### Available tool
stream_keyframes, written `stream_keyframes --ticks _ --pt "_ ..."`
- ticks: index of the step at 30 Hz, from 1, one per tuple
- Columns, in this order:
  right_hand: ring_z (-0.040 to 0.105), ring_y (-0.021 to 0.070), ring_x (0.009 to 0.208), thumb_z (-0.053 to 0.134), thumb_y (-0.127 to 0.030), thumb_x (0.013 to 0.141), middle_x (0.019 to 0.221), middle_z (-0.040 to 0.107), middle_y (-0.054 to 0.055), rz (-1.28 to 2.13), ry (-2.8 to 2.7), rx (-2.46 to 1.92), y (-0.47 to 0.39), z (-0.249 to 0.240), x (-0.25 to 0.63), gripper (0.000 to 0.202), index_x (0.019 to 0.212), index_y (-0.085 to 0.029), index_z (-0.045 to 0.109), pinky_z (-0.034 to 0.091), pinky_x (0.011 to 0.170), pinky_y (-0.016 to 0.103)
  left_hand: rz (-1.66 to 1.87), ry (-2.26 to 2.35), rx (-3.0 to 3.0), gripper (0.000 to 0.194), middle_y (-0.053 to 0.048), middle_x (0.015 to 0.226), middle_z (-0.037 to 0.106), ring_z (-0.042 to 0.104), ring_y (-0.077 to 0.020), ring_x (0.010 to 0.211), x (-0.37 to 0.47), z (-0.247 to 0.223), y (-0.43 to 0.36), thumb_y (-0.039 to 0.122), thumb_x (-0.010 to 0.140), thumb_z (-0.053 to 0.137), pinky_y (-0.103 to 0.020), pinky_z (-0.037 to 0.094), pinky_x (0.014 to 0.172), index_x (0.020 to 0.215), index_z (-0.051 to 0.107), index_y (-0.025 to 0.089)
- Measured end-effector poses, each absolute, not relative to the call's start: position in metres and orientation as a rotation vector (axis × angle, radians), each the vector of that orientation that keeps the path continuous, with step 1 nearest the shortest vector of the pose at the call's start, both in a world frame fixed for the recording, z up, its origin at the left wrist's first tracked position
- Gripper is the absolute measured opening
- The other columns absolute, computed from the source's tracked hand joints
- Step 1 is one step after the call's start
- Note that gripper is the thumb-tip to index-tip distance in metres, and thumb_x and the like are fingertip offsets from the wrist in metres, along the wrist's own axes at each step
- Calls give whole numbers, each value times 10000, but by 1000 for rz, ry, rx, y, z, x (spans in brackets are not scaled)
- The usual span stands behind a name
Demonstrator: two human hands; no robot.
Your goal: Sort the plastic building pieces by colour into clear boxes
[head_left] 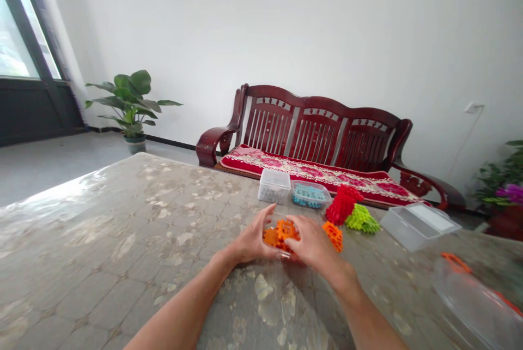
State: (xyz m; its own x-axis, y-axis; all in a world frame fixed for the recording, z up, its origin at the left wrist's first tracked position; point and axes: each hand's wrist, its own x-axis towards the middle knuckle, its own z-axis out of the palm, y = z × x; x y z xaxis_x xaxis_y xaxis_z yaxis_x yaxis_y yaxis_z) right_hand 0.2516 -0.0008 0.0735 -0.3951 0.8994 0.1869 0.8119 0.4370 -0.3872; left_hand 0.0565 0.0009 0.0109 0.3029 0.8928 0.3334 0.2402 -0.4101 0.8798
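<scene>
Orange at centre: bracing on one side, pinching on the other

Spreading the left hand's fingers wide from the thumb, gripping the left end of a small clear container across its far and near edges, probably to stop it sliding. Curling the right hand over an orange block at the container's right side, seemingly pinching it between thumb and fingertips, likely for finer control than a whole-hand grip. Not showing whether pressing in or lifting out. Cradling other orange pieces inside, close under the left palm.

Moving outward, finding a loose orange piece just beside the right wrist, apparently lying within easy reach. Beyond it, seeing a red pile beside a lime-green pile, presumably being grouped by colour.

Looking past the hands, noticing blue pieces sitting in a clear tub, just beside a clear box with pale contents; perhaps being parked there to free the near side. Off to the right, seeing a larger clear box and, nearer, a blurred clear bin with orange clips. Resting everything on the patterned bench, facing a wooden settee.
</scene>
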Motion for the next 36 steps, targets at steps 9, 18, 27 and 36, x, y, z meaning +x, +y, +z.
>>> stream_keyframes --ticks 9,18,27,36 --pt "682 178 856 575 -204 805 1110 724 78 395 -2164 -1497 1 84 266 398 1190 -182 676 510 843 295 1134 1006 1819 1239 -175 1485 390 461 -369 1321 59 13 -1 402 532 927 -514 416 1103 1536 223 226" --pt "595 312 1189 650 -290 727 1300 646 146 157 -2225 -1837 25 80 365 590 1299 -154 604 422 1018 415 1078 986 1741 1208 -165 1486 396 453 -365 1324 58 15 -1 407 540 920 -511 412 1106 1527 248 228" --pt "644 268 1121 616 -287 741 1241 686 122 241 -2204 -1926 33 62 378 530 1263 -193 611 447 931 334 1087 967 1735 1205 -177 1482 405 447 -355 1335 57 9 3 413 546 922 -498 400 1114 1523 250 205" --pt "653 279 1100 591 -300 769 1200 708 111 113 -2197 -2010 25 73 365 478 1236 -206 631 456 897 342 1084 984 1739 1207 -172 1476 412 451 -365 1330 58 10 2 426 539 925 -522 403 1111 1525 259 225"
